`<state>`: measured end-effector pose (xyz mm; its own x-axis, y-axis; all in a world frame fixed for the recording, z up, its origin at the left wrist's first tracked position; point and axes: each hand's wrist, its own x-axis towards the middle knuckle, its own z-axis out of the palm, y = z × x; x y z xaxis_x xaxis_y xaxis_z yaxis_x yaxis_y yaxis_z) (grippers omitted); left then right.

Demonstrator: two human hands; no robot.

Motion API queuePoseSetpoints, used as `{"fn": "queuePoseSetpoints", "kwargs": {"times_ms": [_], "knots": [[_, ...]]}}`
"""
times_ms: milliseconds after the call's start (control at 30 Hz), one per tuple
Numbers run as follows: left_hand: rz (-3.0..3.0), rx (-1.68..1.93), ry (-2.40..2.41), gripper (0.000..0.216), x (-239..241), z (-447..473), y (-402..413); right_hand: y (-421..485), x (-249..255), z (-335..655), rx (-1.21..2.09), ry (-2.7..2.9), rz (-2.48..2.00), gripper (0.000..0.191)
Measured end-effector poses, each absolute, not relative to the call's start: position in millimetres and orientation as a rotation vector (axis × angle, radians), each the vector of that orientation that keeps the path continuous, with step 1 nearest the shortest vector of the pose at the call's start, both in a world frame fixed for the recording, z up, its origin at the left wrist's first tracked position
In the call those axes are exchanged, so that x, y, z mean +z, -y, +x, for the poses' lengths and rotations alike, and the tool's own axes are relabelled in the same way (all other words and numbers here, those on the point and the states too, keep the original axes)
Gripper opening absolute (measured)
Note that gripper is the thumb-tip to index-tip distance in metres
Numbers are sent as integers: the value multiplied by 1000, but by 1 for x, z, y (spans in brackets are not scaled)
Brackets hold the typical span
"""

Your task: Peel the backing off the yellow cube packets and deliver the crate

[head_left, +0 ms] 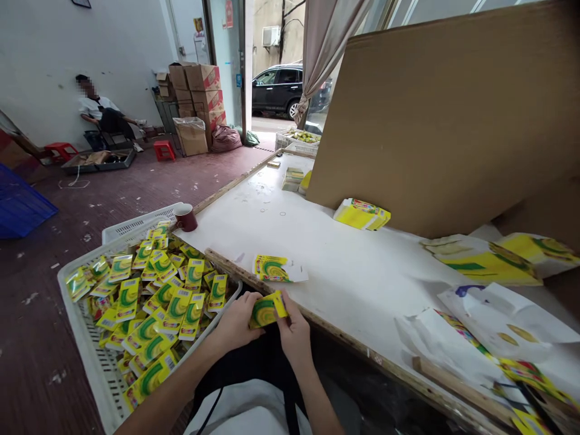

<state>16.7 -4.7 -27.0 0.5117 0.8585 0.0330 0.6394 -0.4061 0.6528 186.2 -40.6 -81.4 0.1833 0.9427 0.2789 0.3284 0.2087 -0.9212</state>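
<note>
A small yellow and green printed box [263, 310] is held between my two hands in front of the table edge. My left hand [240, 321] grips its left end, fingers wrapped behind it. At the right end, the fingers and thumb of my right hand [292, 329] pinch the box by its end. Just beyond, a yellow and white printed card piece [277, 269] lies flat on the white table [326, 266]. To my left, a white plastic crate [86, 347] is heaped with many similar small yellow boxes [149, 329].
A dark red mug [185, 217] stands at the table's left corner. A stack of yellow cartons [362, 214] leans near a large cardboard sheet [435, 121]. Printed sheets [480, 260] lie at right. Across the room a person [104, 112] sits near stacked boxes [202, 90].
</note>
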Motion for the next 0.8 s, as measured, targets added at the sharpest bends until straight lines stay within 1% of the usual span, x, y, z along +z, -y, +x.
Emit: {"fn": "queuePoseSetpoints", "kwargs": {"times_ms": [133, 233, 400, 500, 667, 800], "knots": [[2192, 558, -1182, 59, -16, 10, -2, 37, -78, 189, 548, 1564, -1275, 55], [2248, 554, -1180, 59, -15, 7, -5, 38, -76, 184, 523, 1694, -1261, 53], [2312, 506, -1163, 58, -16, 2, -8, 35, -69, 195, 548, 1759, -1203, 32], [2336, 456, -1138, 57, -13, 0, -9, 33, -59, 208, 642, 1828, -1129, 25], [2354, 375, -1114, 59, -8, -2, -8, 35, -49, 213, 786, 1831, -1172, 27], [2350, 364, -1158, 62, -7, -3, -8, 37, -50, 205, 896, 1761, -1199, 35]]}}
